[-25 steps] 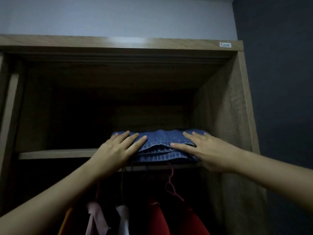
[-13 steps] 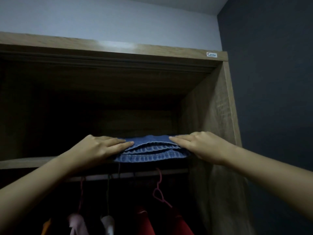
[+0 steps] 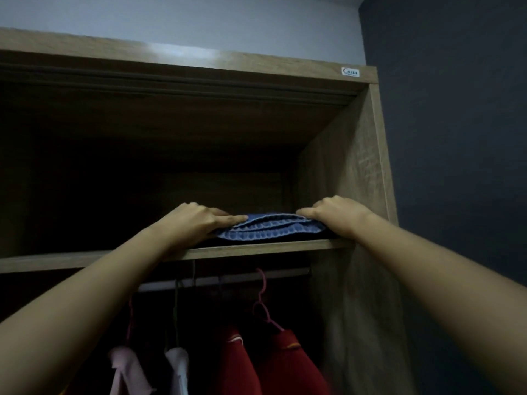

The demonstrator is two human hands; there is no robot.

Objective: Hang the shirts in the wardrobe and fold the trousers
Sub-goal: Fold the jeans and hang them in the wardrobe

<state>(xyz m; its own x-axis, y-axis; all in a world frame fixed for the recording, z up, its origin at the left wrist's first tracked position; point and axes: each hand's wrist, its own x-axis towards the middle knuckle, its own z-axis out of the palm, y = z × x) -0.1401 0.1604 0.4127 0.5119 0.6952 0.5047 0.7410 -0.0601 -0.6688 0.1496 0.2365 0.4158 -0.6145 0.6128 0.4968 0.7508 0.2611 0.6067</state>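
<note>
Pale pink shirt point(image 3: 125, 369): hangs low at the left of the wardrobe, beneath the rail.
White shirt point(image 3: 178, 366): hangs just to the right of the pink one.
Left hand point(image 3: 196, 220): reaches onto the shelf, fingers close together and nearly straight, lying flat on the left end of the trousers; the thumb is hidden.
Rail point(image 3: 222, 279): runs under the shelf and carries the hanger hooks.
Red shirts point(image 3: 236, 363): two side by side under the rail, the right one on a pink hanger point(image 3: 263, 303).
Trousers point(image 3: 271, 228): blue denim, folded into a flat stack, lying on the shelf point(image 3: 256, 248) near its right end, between the two hands.
Right hand point(image 3: 336, 213): fingers close together and bent at the knuckles, tips on the right end of the trousers; whether they grip the cloth I cannot tell.
Sticker point(image 3: 350, 72): small white label at the top right corner of the wardrobe frame.
Wall point(image 3: 456, 138): dark, right of the wardrobe.
</note>
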